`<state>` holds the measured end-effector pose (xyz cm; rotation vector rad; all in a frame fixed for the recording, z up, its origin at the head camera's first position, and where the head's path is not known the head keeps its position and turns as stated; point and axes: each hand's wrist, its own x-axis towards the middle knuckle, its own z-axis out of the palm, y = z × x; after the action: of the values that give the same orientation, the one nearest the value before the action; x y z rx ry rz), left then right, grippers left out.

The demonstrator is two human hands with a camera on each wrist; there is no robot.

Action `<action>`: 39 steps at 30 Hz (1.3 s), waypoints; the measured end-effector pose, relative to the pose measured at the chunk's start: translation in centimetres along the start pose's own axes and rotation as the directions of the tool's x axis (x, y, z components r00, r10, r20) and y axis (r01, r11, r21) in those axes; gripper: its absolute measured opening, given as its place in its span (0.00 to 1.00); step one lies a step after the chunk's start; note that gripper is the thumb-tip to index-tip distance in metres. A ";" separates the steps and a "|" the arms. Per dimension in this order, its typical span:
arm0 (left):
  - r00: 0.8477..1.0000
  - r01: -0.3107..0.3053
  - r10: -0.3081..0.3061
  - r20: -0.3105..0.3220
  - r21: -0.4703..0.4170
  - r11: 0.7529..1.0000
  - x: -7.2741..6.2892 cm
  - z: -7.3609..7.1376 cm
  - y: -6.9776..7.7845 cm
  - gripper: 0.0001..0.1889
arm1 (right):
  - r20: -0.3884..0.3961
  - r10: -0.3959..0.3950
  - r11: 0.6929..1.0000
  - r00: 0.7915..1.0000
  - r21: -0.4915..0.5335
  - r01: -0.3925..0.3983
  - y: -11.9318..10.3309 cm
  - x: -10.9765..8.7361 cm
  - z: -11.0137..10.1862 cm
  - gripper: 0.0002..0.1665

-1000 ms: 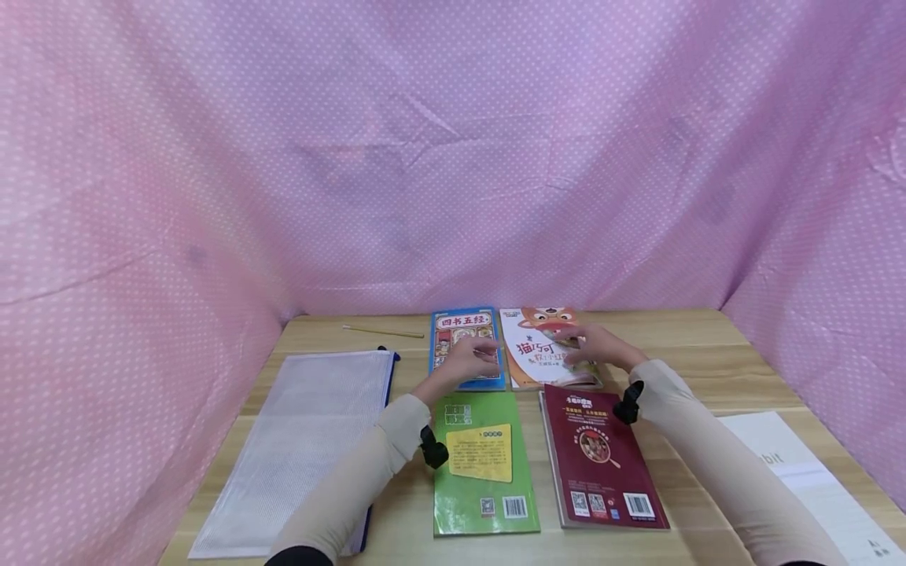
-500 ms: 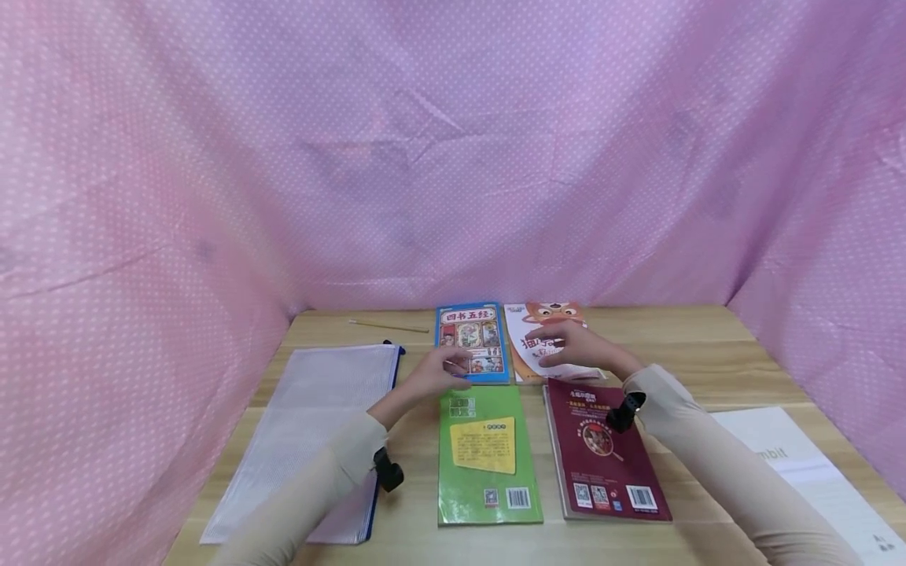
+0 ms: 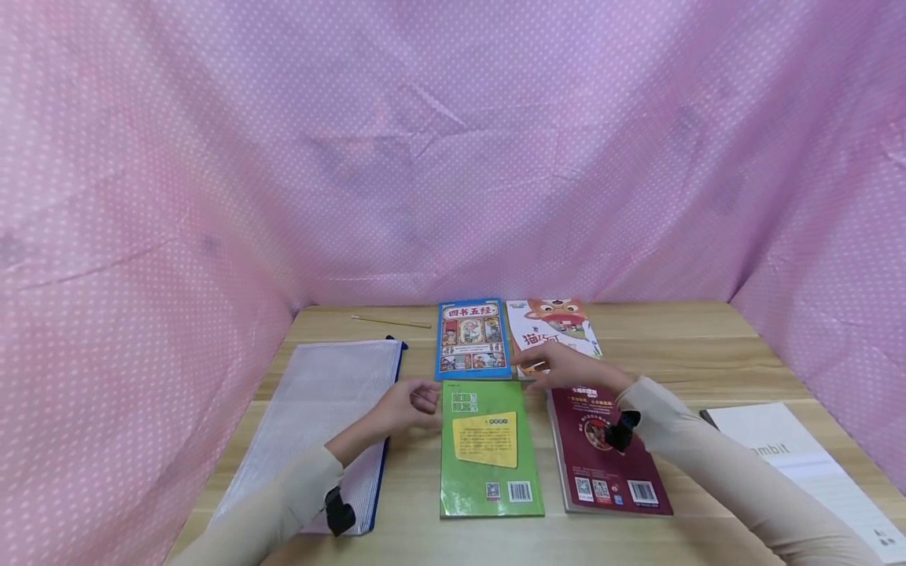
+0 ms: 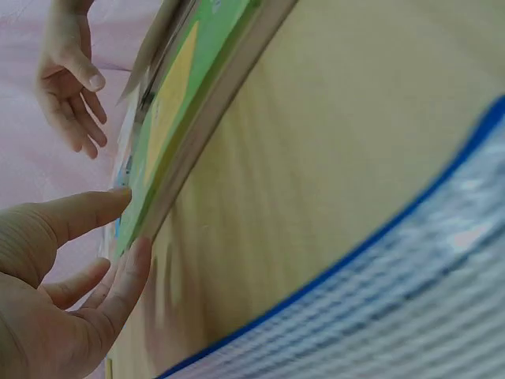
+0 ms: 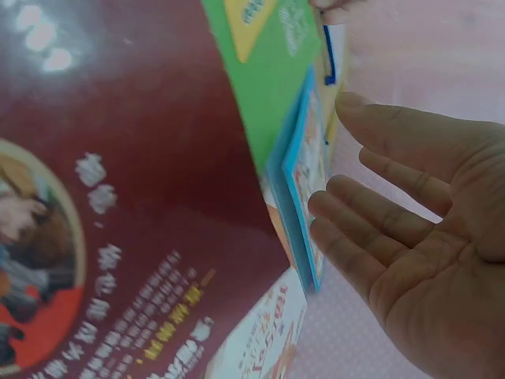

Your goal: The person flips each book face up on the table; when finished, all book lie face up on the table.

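A green book (image 3: pixel 481 491) with a yellow panel lies back cover up on the table. At its upper left edge is my left hand (image 3: pixel 406 405), thumb and fingers loosely spread; in the left wrist view its fingertips reach right to the book's side. My right hand (image 3: pixel 566 366) hangs near the green book's upper right corner, its fingers extended and holding nothing. It overlaps the lower part of a white book (image 3: pixel 520 318) with a cartoon fox cover and the top of a maroon book (image 3: pixel 626 460). A blue-bordered book (image 3: pixel 473 369) lies just beyond the green one.
On the left lies a translucent mesh zip pouch (image 3: pixel 311 417) with blue edging. A pencil (image 3: pixel 392 321) rests near the back edge of the wooden table (image 3: pixel 672 338). A white notebook (image 3: pixel 800 448) is at the right, partly under my right sleeve. Pink dotted cloth (image 3: pixel 453 157) surrounds the table.
My left hand has moved from over the blue-bordered book down and left to the green book's left edge. My right hand has come left and nearer, towards the green book's corner.
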<state>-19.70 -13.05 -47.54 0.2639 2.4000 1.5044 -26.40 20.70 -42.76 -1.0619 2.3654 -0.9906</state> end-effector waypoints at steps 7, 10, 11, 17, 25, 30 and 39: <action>0.999 0.030 -0.029 0.044 -0.020 0.999 -1.6 0.6 -0.7 0.35 | 0.024 0.077 0.997 0.997 -0.021 -0.077 -0.6 -0.1 1.0 0.33; 0.997 0.038 -0.035 0.071 -0.040 0.998 -2.1 0.9 -0.6 0.35 | 0.027 0.074 0.997 0.997 -0.036 -0.073 -0.5 -0.1 1.3 0.33; 0.996 0.040 -0.036 0.080 -0.045 0.998 -2.2 1.0 -0.6 0.36 | 0.029 0.081 0.996 0.996 -0.034 -0.080 -0.5 -0.1 1.3 0.33; 0.991 0.057 -0.053 0.126 -0.032 0.998 -2.6 1.3 -0.2 0.38 | 0.032 0.113 0.992 0.993 -0.053 -0.111 0.2 -0.2 1.5 0.33; 0.985 0.074 -0.070 0.158 -0.022 0.997 -3.3 1.2 0.2 0.37 | 0.032 0.074 0.996 0.997 -0.053 -0.072 0.3 -0.2 1.7 0.32; 0.986 0.082 -0.079 0.146 -0.016 0.996 -3.9 1.4 0.4 0.36 | 0.035 0.080 0.996 0.996 -0.039 -0.078 0.3 -0.2 1.9 0.32; 0.990 0.087 -0.084 0.115 -0.021 0.996 -4.1 2.1 0.3 0.36 | 0.014 0.079 0.996 0.997 -0.036 -0.079 0.5 -0.1 1.9 0.31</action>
<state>-15.11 -12.41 -47.46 0.2320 2.2721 1.4413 -25.45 20.17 -44.44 -0.9773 2.4008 -0.9120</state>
